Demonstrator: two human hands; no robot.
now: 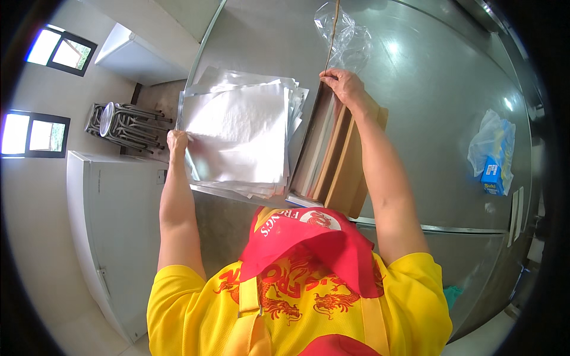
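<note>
My left hand [177, 138] is closed on the left edge of a loose stack of silver foil sheets [234, 133] lying on the steel table. My right hand [341, 88] pinches a thin brown strip [332, 32] at the top end of a long, open cardboard box [350, 160], right of the stack. The box holds a long roll [314, 142] of shiny material, partly hidden. Crumpled clear plastic film [350, 47] lies just beyond my right hand.
The steel table [433, 101] carries a blue box with white plastic bags [496, 166] at the right. Stacked metal stools [122, 124] stand at the left beside a white cabinet or appliance [119, 231]. Two windows [68, 53] are on the left wall.
</note>
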